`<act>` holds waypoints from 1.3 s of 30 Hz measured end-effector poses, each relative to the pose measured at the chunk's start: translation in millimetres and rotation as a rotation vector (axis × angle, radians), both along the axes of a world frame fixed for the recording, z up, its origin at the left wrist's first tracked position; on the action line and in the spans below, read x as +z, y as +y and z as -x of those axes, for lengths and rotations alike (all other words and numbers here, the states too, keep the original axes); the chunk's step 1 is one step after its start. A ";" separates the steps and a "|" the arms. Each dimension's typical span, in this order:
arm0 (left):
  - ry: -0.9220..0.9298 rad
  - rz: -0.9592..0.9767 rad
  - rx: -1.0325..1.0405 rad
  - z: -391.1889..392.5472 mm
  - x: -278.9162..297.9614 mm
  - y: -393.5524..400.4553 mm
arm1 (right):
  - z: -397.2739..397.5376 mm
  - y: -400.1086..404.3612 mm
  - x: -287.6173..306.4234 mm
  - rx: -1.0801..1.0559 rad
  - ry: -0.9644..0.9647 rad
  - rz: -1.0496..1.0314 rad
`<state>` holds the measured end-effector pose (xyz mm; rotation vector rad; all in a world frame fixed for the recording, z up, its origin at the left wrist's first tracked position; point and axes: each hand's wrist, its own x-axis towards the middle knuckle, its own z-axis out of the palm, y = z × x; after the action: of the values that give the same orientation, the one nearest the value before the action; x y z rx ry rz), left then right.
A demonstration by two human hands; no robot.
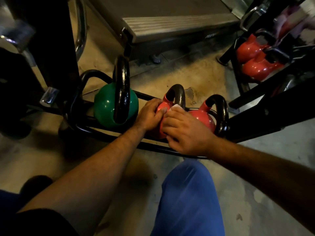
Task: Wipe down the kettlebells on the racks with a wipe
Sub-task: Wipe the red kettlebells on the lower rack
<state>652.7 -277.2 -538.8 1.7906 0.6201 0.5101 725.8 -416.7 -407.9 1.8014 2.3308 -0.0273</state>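
A low black tube rack [109, 136] on the floor carries a green kettlebell [105, 106] with a black handle and two red kettlebells. My left hand [150, 114] rests on the left side of the middle red kettlebell [162, 105], fingers curved over it. My right hand [185, 132] covers that bell's front and presses a white wipe [176, 107] against it; only a corner of the wipe shows above the fingers. The second red kettlebell [204, 119] stands just to the right, untouched.
Another black rack at the upper right holds two more red kettlebells [255, 57]. A grey treadmill deck [170, 26] lies behind. Dark machine frames stand at the left and right. My blue-clad knee [187, 193] is below the hands on the concrete floor.
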 end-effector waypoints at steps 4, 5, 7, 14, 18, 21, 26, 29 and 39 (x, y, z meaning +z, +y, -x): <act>-0.008 -0.012 0.008 -2.9 -1.5 1.0 | -16.3 27.3 21.3 -0.099 -0.101 -0.047; -0.011 -0.012 0.014 -3.2 -3.0 0.9 | -15.1 28.3 22.8 -0.118 -0.101 -0.057; -0.009 -0.007 0.020 -2.5 -4.5 0.4 | -2.3 12.1 10.9 -0.059 -0.093 -0.027; -0.003 -0.020 0.024 -4.1 -5.2 -0.1 | -10.6 23.3 27.0 -0.059 -0.146 0.021; -0.002 0.007 0.047 -2.4 -3.1 -1.8 | 12.3 -13.8 1.1 0.082 -0.167 0.121; 0.006 0.007 0.042 -3.4 -2.3 -1.8 | 0.0 -6.2 4.5 0.059 -0.217 0.108; -0.003 0.017 0.035 -1.8 -1.0 -0.3 | -1.4 -9.4 4.3 0.026 -0.141 -0.013; 0.017 0.041 0.049 -1.6 0.2 -1.1 | -8.1 -16.7 4.2 0.098 -0.145 0.010; 0.025 0.007 0.043 -0.4 2.0 -2.1 | -37.4 42.9 34.5 -0.074 -0.023 0.055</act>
<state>653.1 -279.2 -536.8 1.7822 0.6782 0.5147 763.2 -373.8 -373.4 1.8506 2.2250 -0.0807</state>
